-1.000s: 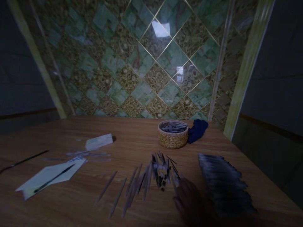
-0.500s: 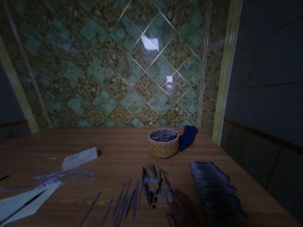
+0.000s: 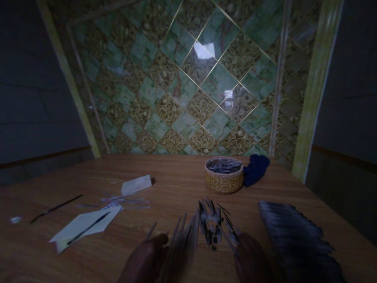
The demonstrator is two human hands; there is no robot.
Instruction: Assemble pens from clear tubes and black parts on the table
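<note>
At the bottom of the view, my left hand curls against a loose fan of slim grey sticks. It is closed, with some sticks at its fingers, blurred by motion. My right hand is closed at the lower ends of a few slim sticks right of the fan; its palm side is hidden. Between the hands lies a small heap of short pale and black pieces. Farther back, a round woven basket holds many similar sticks.
A wide dark bundle of rods lies at the right. Dark blue cloth touches the basket. On the left are a white box, a paper sheet with a pen, and another thin dark rod. A tiled wall stands behind the table.
My left hand has come into view at the fan of sticks, and some sticks there now blur. The camera has turned left, so the table's things appear farther right.
</note>
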